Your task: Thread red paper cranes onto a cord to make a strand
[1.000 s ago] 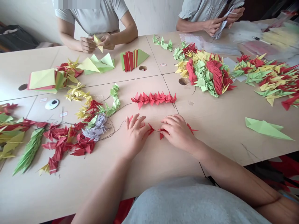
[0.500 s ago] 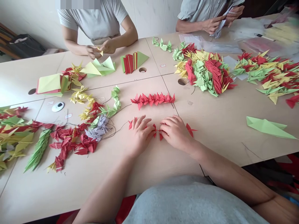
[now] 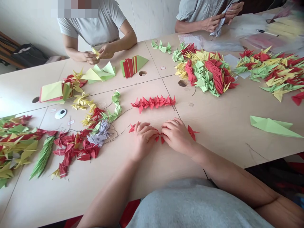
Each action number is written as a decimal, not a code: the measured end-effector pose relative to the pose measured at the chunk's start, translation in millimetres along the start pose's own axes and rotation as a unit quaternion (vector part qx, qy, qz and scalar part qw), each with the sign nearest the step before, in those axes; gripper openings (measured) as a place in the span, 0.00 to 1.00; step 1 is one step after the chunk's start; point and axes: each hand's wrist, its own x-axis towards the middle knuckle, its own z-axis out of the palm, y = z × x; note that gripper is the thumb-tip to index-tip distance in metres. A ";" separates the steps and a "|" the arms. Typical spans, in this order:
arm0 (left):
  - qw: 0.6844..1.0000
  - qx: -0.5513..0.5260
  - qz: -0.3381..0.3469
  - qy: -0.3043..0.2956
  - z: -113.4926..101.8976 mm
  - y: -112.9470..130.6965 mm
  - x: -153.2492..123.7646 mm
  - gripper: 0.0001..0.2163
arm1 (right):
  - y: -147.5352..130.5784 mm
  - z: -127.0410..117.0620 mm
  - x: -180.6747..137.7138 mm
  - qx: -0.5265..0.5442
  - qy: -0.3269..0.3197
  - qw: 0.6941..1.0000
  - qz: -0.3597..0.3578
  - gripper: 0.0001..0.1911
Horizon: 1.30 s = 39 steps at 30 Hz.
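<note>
My left hand (image 3: 143,142) and my right hand (image 3: 177,136) meet low over the table, thumbs and fingers curled around red folded paper cranes. Bits of one red paper crane (image 3: 162,140) show between my fingertips, and most of what I pinch is covered. Past my left fingers pokes another red crane (image 3: 132,128), with a dark thread (image 3: 122,133) running left from it. Beyond my right hand lies a further red crane (image 3: 193,133). Just behind both hands rests a row of red cranes (image 3: 153,103), packed closely together.
Garlands of red, yellow and green cranes (image 3: 209,71) are heaped at back right, with more at left (image 3: 80,145). A green folded paper (image 3: 274,126) and a needle-like piece with thread (image 3: 256,150) lie at right. Across the table, two people handle paper.
My fingertips have drawn slightly closer together around the red cranes. The view has shifted a little. Across the table, a person's hands have turned the yellow paper.
</note>
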 end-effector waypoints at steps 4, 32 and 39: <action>1.000 -0.013 -0.016 -0.002 -0.5 0.7 0.4 0.07 | 0.3 -0.7 -0.5 -0.001 -0.005 1.000 -0.003 0.07; 1.000 0.005 0.003 0.001 -1.9 2.0 0.6 0.07 | 0.2 -1.7 -0.1 0.002 -0.024 1.000 0.002 0.08; 0.999 0.027 0.029 0.007 3.1 -0.3 -1.0 0.07 | -1.5 -2.7 0.4 0.009 -0.029 1.000 0.004 0.08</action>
